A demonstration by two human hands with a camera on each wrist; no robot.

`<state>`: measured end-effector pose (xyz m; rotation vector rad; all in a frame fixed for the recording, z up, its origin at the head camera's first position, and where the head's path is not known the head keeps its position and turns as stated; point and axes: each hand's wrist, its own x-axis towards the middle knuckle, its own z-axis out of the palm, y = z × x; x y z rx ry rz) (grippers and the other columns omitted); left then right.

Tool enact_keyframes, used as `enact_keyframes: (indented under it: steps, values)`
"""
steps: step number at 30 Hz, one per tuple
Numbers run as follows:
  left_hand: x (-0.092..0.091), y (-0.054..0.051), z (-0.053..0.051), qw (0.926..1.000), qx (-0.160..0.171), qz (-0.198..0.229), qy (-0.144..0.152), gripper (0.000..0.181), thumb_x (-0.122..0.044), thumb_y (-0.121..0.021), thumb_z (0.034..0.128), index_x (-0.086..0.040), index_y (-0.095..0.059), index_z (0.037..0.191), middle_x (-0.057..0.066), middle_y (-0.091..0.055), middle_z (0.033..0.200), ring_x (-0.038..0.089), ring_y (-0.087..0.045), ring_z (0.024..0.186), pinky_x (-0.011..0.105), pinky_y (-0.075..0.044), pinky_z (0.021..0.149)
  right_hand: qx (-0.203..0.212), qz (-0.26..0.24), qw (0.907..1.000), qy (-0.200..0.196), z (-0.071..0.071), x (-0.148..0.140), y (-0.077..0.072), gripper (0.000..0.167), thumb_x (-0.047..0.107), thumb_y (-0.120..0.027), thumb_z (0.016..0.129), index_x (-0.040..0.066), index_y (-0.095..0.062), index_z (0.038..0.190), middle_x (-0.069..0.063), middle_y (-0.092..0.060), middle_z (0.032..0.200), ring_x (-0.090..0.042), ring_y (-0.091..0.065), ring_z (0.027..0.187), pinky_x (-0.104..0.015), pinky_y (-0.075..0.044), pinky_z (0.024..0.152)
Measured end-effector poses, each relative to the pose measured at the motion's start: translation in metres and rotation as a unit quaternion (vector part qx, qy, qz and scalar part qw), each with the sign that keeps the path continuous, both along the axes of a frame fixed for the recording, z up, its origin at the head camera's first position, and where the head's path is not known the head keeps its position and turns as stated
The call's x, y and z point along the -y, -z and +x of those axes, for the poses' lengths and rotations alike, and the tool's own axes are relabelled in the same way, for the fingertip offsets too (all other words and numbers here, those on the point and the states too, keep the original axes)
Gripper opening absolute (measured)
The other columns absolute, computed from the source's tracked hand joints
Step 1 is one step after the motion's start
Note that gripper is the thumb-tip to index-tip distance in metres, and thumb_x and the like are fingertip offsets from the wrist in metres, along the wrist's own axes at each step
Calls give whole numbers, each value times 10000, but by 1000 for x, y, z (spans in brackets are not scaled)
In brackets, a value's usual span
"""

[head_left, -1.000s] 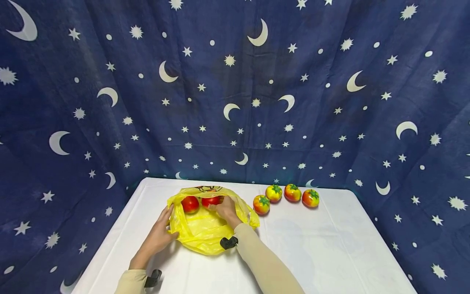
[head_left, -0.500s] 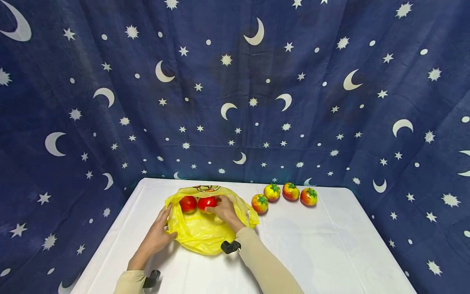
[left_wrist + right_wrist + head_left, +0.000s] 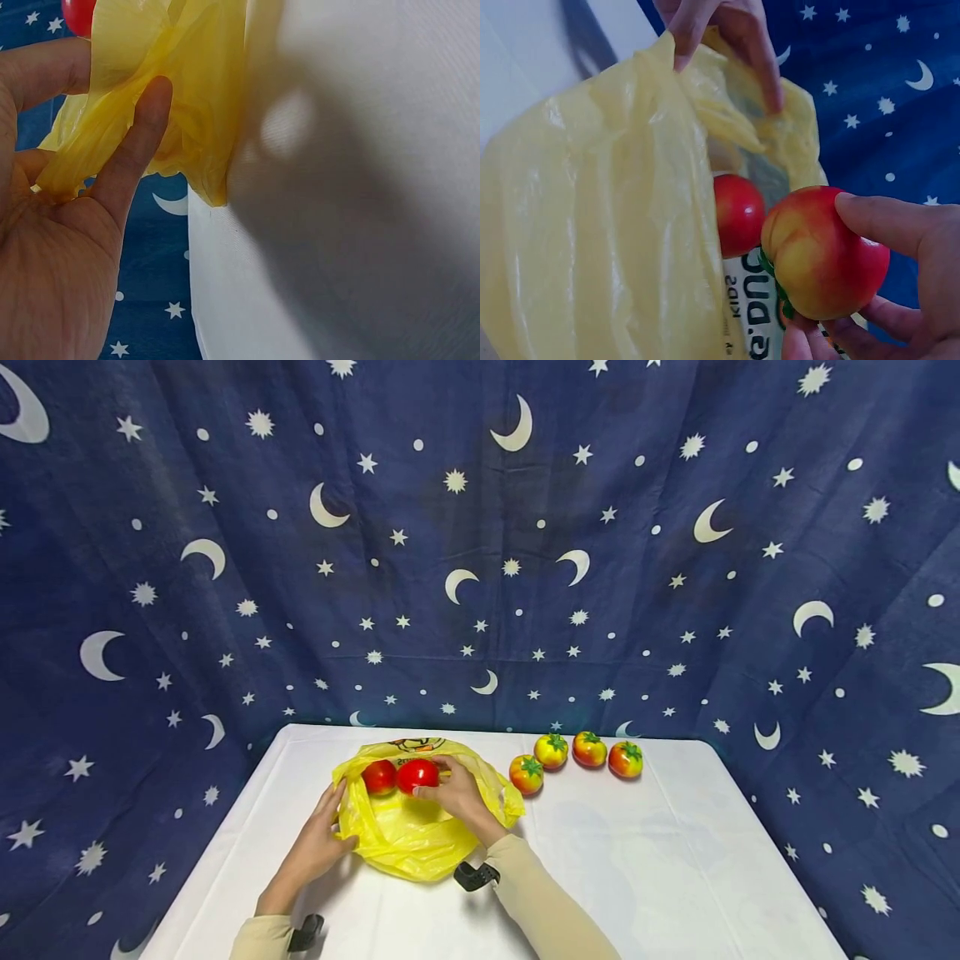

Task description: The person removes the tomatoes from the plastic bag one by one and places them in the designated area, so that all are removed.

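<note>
A yellow plastic bag (image 3: 416, 847) lies on its side at the table's left, its mouth toward me. My left hand (image 3: 313, 845) holds the left edge of the mouth; in the left wrist view, thumb and fingers (image 3: 154, 105) have the thin plastic between them. At the opening, my right hand (image 3: 459, 793) grips a tomato (image 3: 417, 776) by its side. The right wrist view shows that tomato (image 3: 821, 251) as red and yellow, its green leaves pointing down and left. Another red tomato (image 3: 379, 777) sits inside the bag, just left of the held one.
Several red-and-yellow tomatoes with green tops, one of them the nearest tomato (image 3: 527, 775), stand in a bent row right of the bag. They rest on a white-covered table (image 3: 645, 868). A dark blue curtain (image 3: 480, 543) with moons and stars hangs behind the table.
The right hand has drawn its tomato slightly toward me at the bag's mouth, and more of the tomato shows. The left hand keeps its place on the edge. The head view has shifted a little.
</note>
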<state>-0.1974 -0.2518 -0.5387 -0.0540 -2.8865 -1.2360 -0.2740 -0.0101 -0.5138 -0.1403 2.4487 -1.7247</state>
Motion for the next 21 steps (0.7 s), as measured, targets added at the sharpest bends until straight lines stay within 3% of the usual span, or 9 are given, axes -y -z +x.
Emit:
enact_keyframes:
  steps: [10,21]
  values:
    - [0,0,1,10000,7,26,-1,1025,-25,-728,767,-107,-120,1588,244,-60,1635,494,-436,1339,544,-450,1063,-107,-220,9996,-141,13,-12,-14,639,227,-851,738,169,-590,1318,-71,-599,1295,-284,-596,1157,-400,-560,957]
    - [-1,3,2,9998,-200,-49,37,1028,-47,-739,760,-101,-130,1586,270,-90,1621,508,-489,1280,574,-467,1027,-163,-571,9980,-223,22,-23,-18,641,223,-833,756,177,-567,1338,-87,-581,1302,-271,-591,1127,-386,-577,910]
